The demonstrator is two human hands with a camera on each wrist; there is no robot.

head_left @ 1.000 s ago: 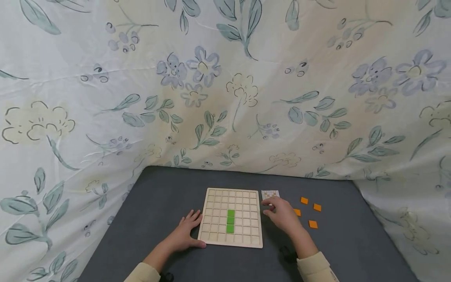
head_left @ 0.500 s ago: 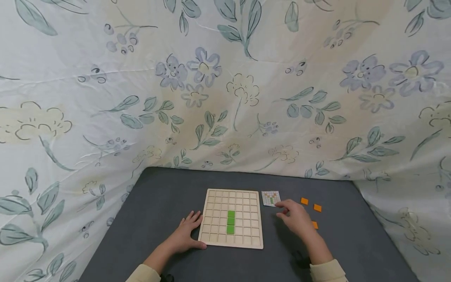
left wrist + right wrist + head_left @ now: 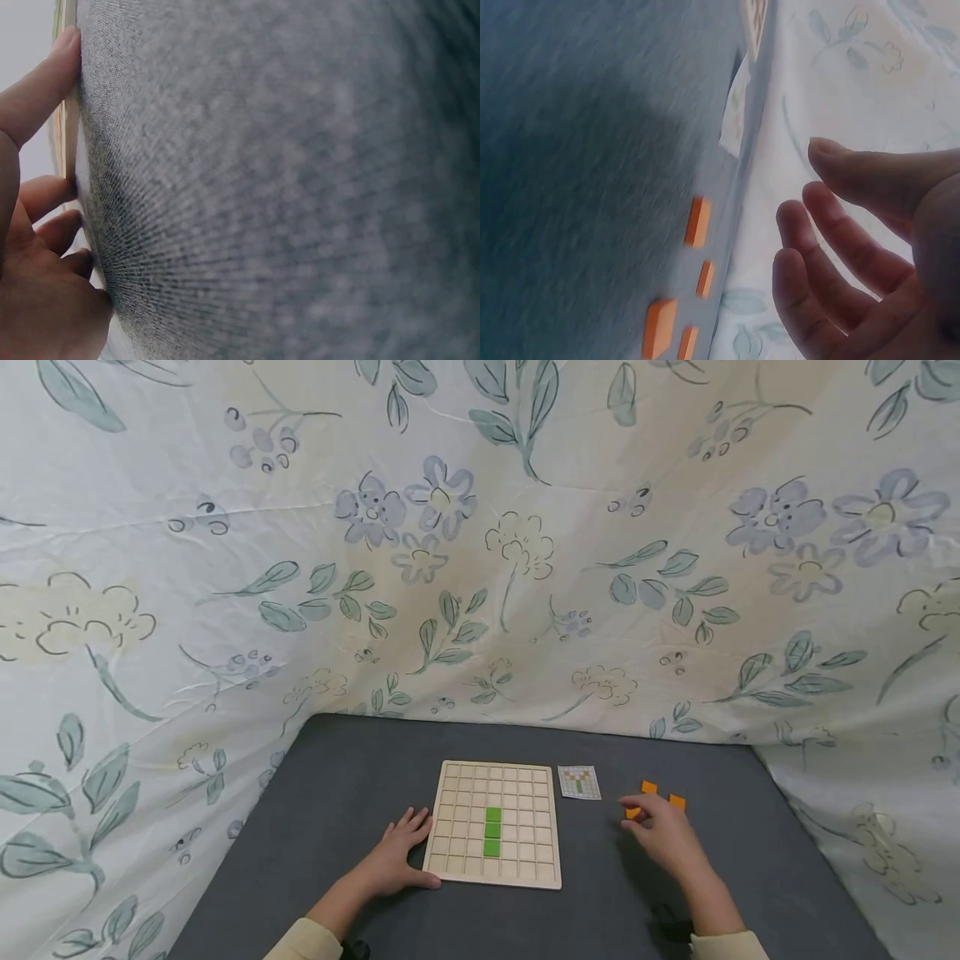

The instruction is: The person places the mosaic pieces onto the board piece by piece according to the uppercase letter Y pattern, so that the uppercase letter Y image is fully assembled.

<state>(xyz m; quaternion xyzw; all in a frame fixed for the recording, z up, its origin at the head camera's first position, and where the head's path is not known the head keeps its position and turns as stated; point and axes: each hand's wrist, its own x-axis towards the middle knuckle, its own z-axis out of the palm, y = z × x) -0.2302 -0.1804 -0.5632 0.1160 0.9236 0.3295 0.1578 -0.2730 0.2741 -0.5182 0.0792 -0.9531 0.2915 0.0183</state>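
Your right hand (image 3: 664,833), empty, thumb and fingers parted, hovers by the flat square orange tiles (image 3: 649,787), lower right of the head view, where an off-centre pinch could skid one, while your spread left hand (image 3: 397,853), touching the pale wooden grid board (image 3: 457,845), could shove it.

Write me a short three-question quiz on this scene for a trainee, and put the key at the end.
1. Multiple choice: how many green tiles sit on the board?
A) one
B) three
C) six
2. Fill in: in the head view, the small card lies to the ____ of the board.
3. True or false: the right hand is holding the small card.

Key:
1. B
2. right
3. False; the right wrist view shows it empty, near the orange tiles.
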